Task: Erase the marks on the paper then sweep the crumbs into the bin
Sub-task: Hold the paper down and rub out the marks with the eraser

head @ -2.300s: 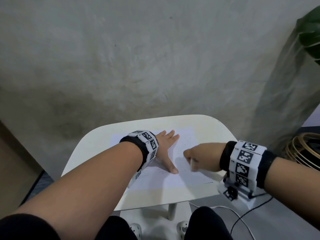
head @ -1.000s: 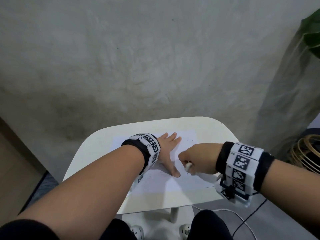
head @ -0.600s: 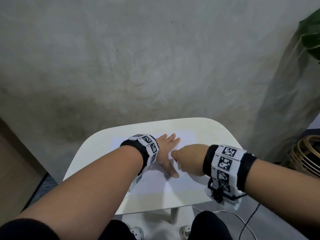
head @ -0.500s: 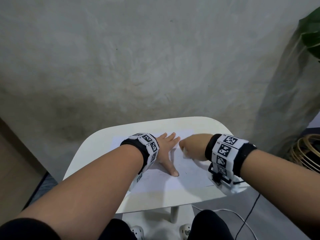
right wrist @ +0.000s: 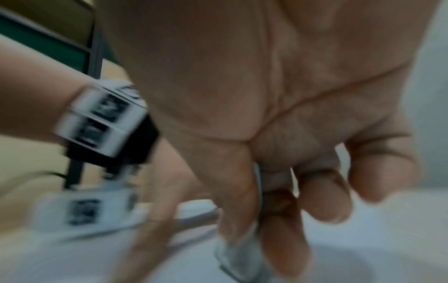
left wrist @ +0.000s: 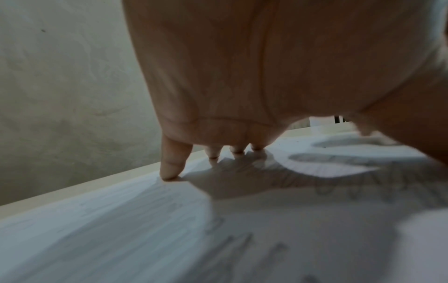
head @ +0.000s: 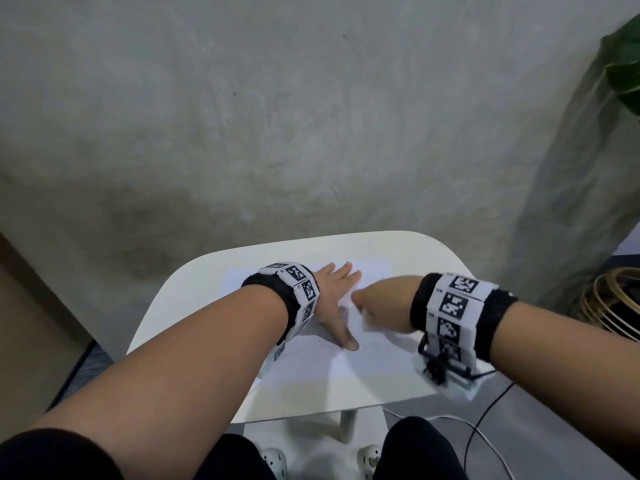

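Note:
A white sheet of paper lies on the small white table. My left hand lies flat on the paper with straight spread fingers and holds it down; in the left wrist view its fingertips press the paper, which bears faint pencil marks. My right hand is curled just right of the left thumb and pinches a white eraser against the paper. The right wrist view is blurred. No bin is in view.
A grey wall rises behind the table. A wicker basket and a green plant stand at the right. A cable runs over the floor by my knees.
My right hand has rubbed back and forth over the paper: up beside the left fingers half a second ago, now lower and nearer the left thumb. The left hand has stayed flat in place.

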The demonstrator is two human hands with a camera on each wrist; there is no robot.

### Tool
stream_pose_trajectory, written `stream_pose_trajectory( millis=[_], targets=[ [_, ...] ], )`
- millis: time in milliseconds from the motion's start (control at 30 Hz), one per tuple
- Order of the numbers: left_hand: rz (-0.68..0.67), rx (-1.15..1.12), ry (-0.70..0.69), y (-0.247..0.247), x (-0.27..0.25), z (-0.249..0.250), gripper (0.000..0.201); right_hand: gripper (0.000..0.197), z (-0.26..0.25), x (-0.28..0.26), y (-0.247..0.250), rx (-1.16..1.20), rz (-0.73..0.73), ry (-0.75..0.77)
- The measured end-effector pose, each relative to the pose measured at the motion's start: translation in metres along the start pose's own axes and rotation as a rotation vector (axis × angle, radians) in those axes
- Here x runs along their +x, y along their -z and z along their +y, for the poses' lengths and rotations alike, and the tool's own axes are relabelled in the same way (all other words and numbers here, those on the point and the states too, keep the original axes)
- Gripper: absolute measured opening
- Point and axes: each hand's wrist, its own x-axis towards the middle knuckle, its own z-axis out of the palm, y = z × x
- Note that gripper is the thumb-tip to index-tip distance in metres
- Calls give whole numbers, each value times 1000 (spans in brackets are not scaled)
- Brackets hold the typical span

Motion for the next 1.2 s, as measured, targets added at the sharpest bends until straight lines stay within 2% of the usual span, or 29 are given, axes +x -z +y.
stream_pose_trajectory(
  millis=[100, 167, 200, 267, 333, 400, 467, 600, 700, 767, 867, 933, 1000, 1033, 1133, 1200],
  targets=[
    [14, -66, -19, 4, -4, 0, 131, 14, 1, 0, 2, -43, 17, -17],
    [13, -39, -10, 3, -2, 1, 132, 23, -5, 2, -4, -47, -71, 47],
    [13, -22, -12, 3, -2, 1, 133, 19, -9, -3, -3, 0, -100, 76],
    [22, -49, -21, 2, 1, 0, 133, 10, -1, 2, 0, 49, -67, 46],
    [31, -66, -31, 2, -1, -2, 133, 26, 4, 3, 3, -29, -27, -31],
    [32, -53, -21, 2, -2, -1, 132, 37, -5, 3, -1, -70, -4, 22],
    [39, -43, -18, 2, -1, 1, 133, 32, -12, 1, -9, -37, -24, 111],
    [41, -81, -36, 1, 0, -3, 132, 34, 6, 11, -1, -39, -40, -35],
    [46, -65, -22, -1, 0, -3, 132, 33, -5, 6, -10, -33, 12, 50],
    [38, -65, -31, -1, 2, -4, 133, 20, -1, 9, -8, 14, -11, 32],
    [40, -79, -41, 0, 3, -6, 134, 35, 4, 18, -2, -75, -106, -85],
    [48, -68, -31, -2, 4, -5, 134, 38, -4, 17, -2, -60, -141, 14],
    [41, -60, -35, -2, 3, -4, 135, 16, -7, 8, -6, 54, -102, 91],
    [32, -64, -38, -1, 4, -4, 135, 8, -1, 8, -4, 86, -59, 77],
    [26, -77, -36, -1, 4, -7, 134, 12, 15, 9, 2, 14, 51, -52],
    [33, -75, -35, -1, 4, -7, 134, 18, 7, 7, -3, 49, 59, 9]
  ],
)
